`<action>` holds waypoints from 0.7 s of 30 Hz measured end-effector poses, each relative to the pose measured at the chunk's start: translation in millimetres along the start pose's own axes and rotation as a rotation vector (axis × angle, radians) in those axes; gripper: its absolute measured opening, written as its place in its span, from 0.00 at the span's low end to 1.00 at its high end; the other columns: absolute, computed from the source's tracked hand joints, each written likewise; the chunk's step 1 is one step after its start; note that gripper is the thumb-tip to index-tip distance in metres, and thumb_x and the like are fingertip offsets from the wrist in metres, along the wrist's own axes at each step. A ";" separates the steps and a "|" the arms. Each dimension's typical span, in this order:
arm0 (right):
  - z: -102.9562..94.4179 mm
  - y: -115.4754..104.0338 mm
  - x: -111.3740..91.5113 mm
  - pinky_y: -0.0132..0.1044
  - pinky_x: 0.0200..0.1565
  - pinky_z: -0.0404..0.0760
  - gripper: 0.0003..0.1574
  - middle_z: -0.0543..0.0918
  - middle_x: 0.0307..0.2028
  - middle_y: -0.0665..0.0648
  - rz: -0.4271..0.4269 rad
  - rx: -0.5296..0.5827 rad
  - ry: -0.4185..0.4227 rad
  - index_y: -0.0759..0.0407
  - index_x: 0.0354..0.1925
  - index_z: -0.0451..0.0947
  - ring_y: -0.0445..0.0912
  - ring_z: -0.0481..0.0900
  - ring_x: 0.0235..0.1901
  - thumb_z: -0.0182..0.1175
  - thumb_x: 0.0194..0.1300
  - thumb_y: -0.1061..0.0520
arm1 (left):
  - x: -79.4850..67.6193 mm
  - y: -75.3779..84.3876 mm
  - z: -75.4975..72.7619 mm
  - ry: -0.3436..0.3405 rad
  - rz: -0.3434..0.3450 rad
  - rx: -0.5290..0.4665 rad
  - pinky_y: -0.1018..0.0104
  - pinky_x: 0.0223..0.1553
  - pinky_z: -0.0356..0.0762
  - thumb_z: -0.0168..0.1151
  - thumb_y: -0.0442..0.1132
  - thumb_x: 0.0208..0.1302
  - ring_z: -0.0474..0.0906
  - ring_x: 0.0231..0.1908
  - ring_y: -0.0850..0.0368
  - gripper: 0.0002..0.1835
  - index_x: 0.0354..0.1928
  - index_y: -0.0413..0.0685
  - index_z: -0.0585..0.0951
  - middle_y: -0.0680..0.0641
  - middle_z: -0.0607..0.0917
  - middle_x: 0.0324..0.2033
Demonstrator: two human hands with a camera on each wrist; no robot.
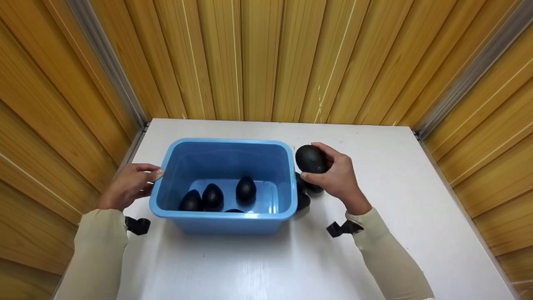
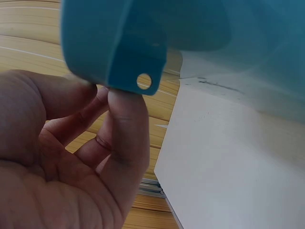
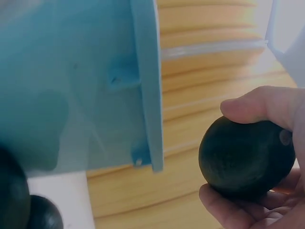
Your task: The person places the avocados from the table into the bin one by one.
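A blue plastic bin (image 1: 227, 225) stands on the table with several dark avocados inside, one of them (image 1: 246, 189) near its middle. My left hand (image 1: 132, 183) pinches the bin's left rim (image 2: 95, 43) between thumb and forefinger. Just past the right rim, my right hand (image 1: 340, 177) holds a blackish avocado (image 1: 310, 159) above the table, thumb on one side and fingers on the other. In the right wrist view this held avocado (image 3: 245, 157) looks dark green, apart from the bin wall.
More avocados (image 1: 303, 201) lie on the white table (image 1: 233, 266) against the bin's right side, partly hidden by its rim and my right hand. Wood-look panels (image 1: 258, 62) enclose the table at the back and both sides.
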State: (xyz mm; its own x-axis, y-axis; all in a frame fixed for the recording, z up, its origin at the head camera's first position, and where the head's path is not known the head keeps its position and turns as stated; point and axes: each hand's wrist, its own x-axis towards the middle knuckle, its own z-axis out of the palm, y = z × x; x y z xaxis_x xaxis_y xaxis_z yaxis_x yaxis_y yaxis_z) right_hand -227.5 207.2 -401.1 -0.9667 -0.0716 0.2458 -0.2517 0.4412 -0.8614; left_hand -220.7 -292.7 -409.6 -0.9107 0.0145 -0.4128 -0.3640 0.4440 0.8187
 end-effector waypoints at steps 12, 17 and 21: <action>17.6 -40.6 12.1 0.45 0.54 0.81 0.48 0.85 0.59 0.60 -0.112 0.018 -0.106 0.58 0.67 0.77 0.53 0.84 0.53 0.81 0.47 0.62 | -0.5 -0.4 0.7 -0.006 0.005 0.009 0.45 0.66 0.80 0.55 0.52 0.80 0.85 0.47 0.52 0.29 0.73 0.40 0.72 0.37 0.79 0.62; 24.7 -53.2 17.8 0.45 0.54 0.81 0.48 0.86 0.58 0.60 -0.137 0.015 -0.144 0.58 0.66 0.78 0.53 0.84 0.52 0.82 0.46 0.61 | -1.7 -0.4 1.0 -0.001 0.002 0.011 0.45 0.66 0.81 0.55 0.52 0.80 0.85 0.48 0.50 0.30 0.73 0.40 0.72 0.35 0.78 0.64; 32.0 -62.8 24.0 0.45 0.53 0.82 0.48 0.86 0.57 0.60 -0.145 0.022 -0.168 0.57 0.66 0.78 0.53 0.84 0.51 0.82 0.45 0.60 | -1.2 -0.5 0.3 0.000 0.000 0.007 0.46 0.65 0.81 0.55 0.52 0.80 0.84 0.48 0.50 0.30 0.73 0.41 0.72 0.35 0.77 0.64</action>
State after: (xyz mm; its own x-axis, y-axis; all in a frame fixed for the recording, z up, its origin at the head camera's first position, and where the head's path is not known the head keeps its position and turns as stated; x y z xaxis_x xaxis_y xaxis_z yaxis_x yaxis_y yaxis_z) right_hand -236.4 149.1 -355.3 -0.9139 -0.2821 0.2919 -0.3881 0.3959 -0.8322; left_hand -219.4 -292.7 -409.6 -0.9106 0.0144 -0.4130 -0.3628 0.4505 0.8157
